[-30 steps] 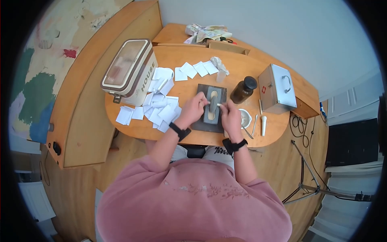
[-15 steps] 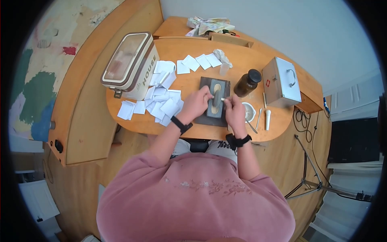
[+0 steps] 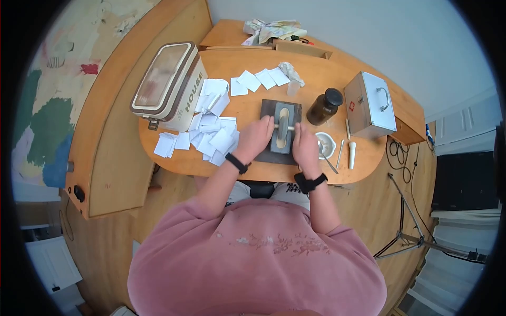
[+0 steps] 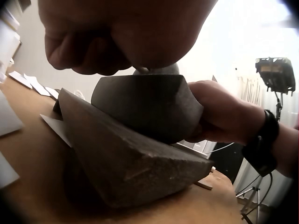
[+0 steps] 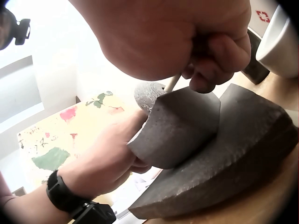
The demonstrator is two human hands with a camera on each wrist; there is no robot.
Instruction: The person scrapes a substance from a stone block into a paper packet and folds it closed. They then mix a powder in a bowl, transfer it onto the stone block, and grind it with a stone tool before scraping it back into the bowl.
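Note:
A grey boat-shaped grinding trough (image 3: 281, 149) with a tan hollow stands on a dark slab (image 3: 270, 157) in front of the person. Upright in the hollow is a grey grinding wheel (image 3: 283, 126), with a pale axle (image 5: 173, 83) through its middle. To the wheel's left, the left hand (image 3: 255, 137) grips one end of the axle with curled fingers. The right hand (image 3: 306, 150) holds the other end, its fingers bent round the rod in the right wrist view. Both fists hang over the trough's sides and cover most of the axle.
White paper squares (image 3: 219, 139) lie heaped at the left, beside a lidded box (image 3: 195, 97). On the right are a white mortar (image 3: 328, 142) with a spoon, a white pestle (image 3: 352, 155), a brown jar (image 3: 324, 107) and a metal case (image 3: 371, 105). More papers (image 3: 249, 80) lie behind.
Both hands have gone from pinching the axle's ends with the fingertips to gripping it with curled fingers, closer to the wheel. The head view has shifted slightly.

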